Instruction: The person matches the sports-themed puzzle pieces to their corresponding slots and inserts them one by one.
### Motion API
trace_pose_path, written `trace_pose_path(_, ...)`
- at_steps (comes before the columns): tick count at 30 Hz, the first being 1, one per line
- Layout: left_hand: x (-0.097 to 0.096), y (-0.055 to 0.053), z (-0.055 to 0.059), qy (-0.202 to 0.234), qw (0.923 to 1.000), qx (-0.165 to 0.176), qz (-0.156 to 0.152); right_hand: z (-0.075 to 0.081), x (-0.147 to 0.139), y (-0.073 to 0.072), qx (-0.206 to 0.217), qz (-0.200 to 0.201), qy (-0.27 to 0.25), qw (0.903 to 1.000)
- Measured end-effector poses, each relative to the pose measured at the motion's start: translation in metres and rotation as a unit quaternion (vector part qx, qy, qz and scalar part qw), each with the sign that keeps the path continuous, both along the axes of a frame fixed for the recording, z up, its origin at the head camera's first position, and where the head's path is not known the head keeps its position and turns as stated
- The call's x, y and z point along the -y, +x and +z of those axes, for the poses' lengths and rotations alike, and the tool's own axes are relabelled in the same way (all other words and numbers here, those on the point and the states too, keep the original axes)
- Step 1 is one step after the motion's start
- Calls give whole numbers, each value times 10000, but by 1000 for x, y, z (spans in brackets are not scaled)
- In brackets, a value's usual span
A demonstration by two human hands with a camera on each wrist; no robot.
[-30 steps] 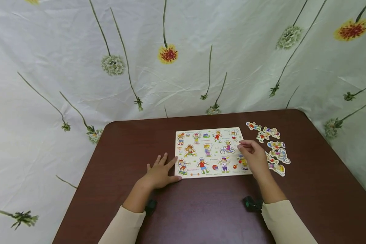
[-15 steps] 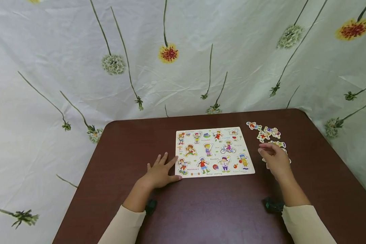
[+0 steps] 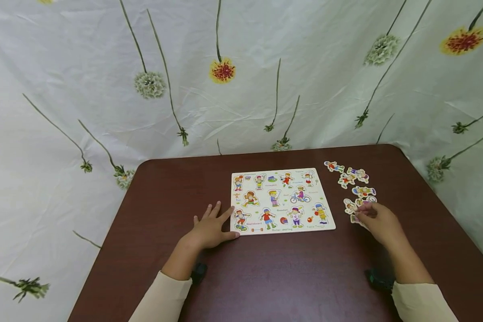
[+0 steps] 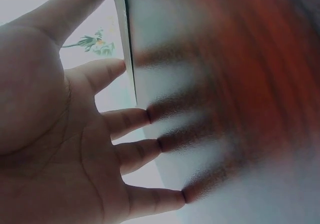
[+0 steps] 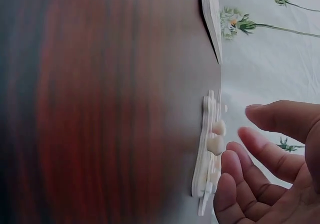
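Observation:
A pale puzzle board covered with sports figures lies flat on the dark table. My left hand rests beside it with fingers spread, thumb and index finger touching its left edge. In the left wrist view, that hand's fingertips press on the tabletop. At the right, my right hand hovers over the nearest figure-shaped puzzle pieces, partly covering them. The right wrist view shows its thumb and fingers apart, with nothing between them, close to the round knobs on those pieces.
More puzzle pieces lie farther back: one sideways and several near the back right, including a blue-capped figure. A floral cloth hangs behind the table. Dark wrist cameras sit under both wrists.
My right hand has moved from the board's right edge, out to the right and down over the nearest loose pieces. The left hand and the board have stayed put.

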State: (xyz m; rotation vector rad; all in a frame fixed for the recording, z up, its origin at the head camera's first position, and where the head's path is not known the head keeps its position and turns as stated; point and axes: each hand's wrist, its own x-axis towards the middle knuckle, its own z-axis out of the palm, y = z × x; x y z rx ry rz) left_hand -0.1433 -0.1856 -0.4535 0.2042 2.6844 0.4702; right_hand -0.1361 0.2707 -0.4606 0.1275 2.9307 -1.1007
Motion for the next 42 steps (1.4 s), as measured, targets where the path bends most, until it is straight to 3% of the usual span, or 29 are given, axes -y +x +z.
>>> trace_pose_path(5, 0, 0, -1, -7, 10000, 15, -6, 1, -8, 2, 185, 105, 350, 9992)
trace_pose_path(12, -1, 0, 1, 17, 10000, 48, 14, 4, -13, -1, 794, 277, 647, 9944)
trace_pose_path(17, -1, 0, 3, 31, 10000, 29, -1, 7, -12, -2, 916, 298, 752, 9925)
trace_pose_path(35, 0, 0, 3, 14, 10000, 28, 0, 6, -9, -5, 849, 317, 815, 9925)
trace_pose_path(42, 0, 0, 3, 3, 10000, 21, -18, 8, -10, -2, 523, 342, 887, 9941)
